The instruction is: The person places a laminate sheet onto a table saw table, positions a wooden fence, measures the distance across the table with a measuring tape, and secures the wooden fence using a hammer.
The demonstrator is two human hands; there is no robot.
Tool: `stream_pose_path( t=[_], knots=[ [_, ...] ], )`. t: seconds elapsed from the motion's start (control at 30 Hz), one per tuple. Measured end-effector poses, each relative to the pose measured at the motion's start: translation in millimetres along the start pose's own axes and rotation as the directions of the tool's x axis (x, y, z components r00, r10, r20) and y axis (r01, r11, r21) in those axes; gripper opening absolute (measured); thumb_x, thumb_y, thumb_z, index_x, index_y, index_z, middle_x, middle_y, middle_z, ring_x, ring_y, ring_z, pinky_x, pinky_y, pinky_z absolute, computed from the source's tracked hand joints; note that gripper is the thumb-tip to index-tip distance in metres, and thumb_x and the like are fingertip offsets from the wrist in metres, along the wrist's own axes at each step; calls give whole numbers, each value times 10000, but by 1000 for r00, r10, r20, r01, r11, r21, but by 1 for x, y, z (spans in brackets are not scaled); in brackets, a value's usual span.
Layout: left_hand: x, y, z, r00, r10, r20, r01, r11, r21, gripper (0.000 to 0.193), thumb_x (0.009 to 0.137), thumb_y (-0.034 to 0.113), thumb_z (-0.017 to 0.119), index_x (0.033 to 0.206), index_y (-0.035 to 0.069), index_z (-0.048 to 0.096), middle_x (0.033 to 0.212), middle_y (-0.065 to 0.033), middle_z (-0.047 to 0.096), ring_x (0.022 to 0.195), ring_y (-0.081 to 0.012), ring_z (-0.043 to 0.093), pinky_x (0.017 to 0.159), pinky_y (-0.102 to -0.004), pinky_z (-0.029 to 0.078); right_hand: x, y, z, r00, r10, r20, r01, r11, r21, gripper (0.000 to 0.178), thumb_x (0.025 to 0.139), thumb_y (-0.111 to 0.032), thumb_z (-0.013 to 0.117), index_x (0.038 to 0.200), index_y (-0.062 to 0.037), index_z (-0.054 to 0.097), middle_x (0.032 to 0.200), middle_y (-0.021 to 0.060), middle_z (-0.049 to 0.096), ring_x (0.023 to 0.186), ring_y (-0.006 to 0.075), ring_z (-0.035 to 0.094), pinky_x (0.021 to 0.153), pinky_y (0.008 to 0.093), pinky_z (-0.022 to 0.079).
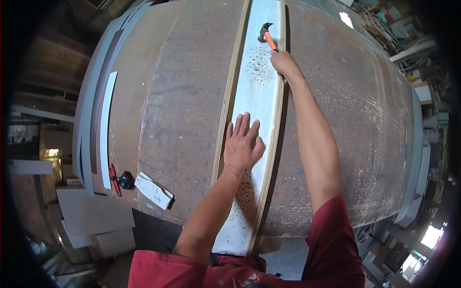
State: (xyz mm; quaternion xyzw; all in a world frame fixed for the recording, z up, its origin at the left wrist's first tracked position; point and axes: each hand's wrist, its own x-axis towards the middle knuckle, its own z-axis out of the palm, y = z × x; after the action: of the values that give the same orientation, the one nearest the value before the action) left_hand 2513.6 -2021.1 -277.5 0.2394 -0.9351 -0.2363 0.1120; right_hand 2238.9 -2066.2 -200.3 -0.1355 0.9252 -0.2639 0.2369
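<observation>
A long white board [249, 102] with raised wooden side edges runs away from me along the middle of the table. My left hand [240, 148] lies flat on it with the fingers stretched out. Farther along, my right hand [285, 66] is wrapped around the handle of a claw hammer [269, 38] with an orange and black grip and a dark head. The hammer head is over the board's far part, just beyond a patch of small dents or holes [259, 69]. More such marks show on the near part, below my left wrist.
The large worn brown table [187, 86] spreads to both sides. At its left lie a white strip [107, 129], a red tool [115, 180], a black round object [126, 180] and a white block [154, 190]. Long grey strips [89, 105] line the left edge. Boards [96, 216] stand at lower left.
</observation>
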Motion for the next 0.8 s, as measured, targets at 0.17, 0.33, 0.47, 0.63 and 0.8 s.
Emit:
stream_pose_path(
  t=[0.17, 0.33, 0.47, 0.63, 0.8],
  knots=[
    [-1, 6, 9, 999, 47, -8, -47, 999, -13, 551, 872, 295, 589, 1393, 117, 566, 1541, -202, 407, 1459, -365, 331, 1202, -535, 218, -117, 61, 10, 989, 3, -150, 50, 935, 351, 476, 1005, -421, 456, 1079, 25, 606, 965, 295, 680, 916, 466, 662, 817, 524, 514],
    [1, -14, 0, 988, 124, -90, -122, 992, 23, 627, 864, 369, 551, 1420, 81, 520, 1541, -238, 385, 1467, -405, 291, 1198, -562, 194, -365, 131, 77, 951, 90, -296, 55, 893, 447, 252, 1022, -237, 517, 992, 13, 535, 814, 251, 617, 799, 458, 628, 678, 479, 479],
    [-5, -17, -1, 972, 231, -38, -228, 971, 66, 614, 893, 382, 537, 1442, 108, 502, 1559, -250, 340, 1474, -421, 265, 1197, -559, 203, -521, 156, 115, 891, 210, -403, -61, 934, 352, 202, 1004, -181, 562, 947, 9, 523, 744, 245, 572, 674, 449, 589, 594, 472, 442],
    [-41, -35, -34, 803, 480, 353, -543, 833, 105, 593, 900, 358, 590, 1465, 202, 501, 1556, -232, 361, 1439, -422, 340, 1171, -549, 277, -595, 162, 173, 850, 285, -442, -121, 924, 362, 201, 993, -172, 581, 939, 11, 520, 718, 249, 561, 672, 456, 586, 587, 486, 438],
    [-53, -60, -39, 788, 550, 278, -602, 782, 160, 613, 926, 421, 521, 1493, 197, 466, 1575, -186, 350, 1445, -369, 346, 1189, -500, 269, -602, 136, 183, 833, 202, -515, -40, 951, 307, 177, 995, -155, 578, 933, -1, 515, 653, 224, 534, 622, 466, 562, 550, 475, 425]
  ],
)
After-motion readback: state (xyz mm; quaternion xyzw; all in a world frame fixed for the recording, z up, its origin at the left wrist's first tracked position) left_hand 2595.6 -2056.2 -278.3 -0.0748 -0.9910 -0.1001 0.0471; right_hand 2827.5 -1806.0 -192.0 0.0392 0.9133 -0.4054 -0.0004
